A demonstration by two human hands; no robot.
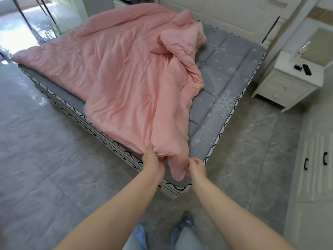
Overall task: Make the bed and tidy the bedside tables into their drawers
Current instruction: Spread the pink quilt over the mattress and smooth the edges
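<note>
A pink duvet lies rumpled across the bed, bunched and folded over near the headboard side. Under it shows the grey mattress cover with white snowflakes, bare along the right side. At the bed's near corner my left hand grips the duvet's edge from the left. My right hand pinches the same corner of the duvet just to the right. A white bedside table with two shut drawers stands right of the bed, with two small black objects on its top.
A white headboard stands at the far end. White cupboard doors with black handles line the right wall. Glossy grey floor tiles surround the bed. Dark furniture legs stand at the far left by a bright doorway.
</note>
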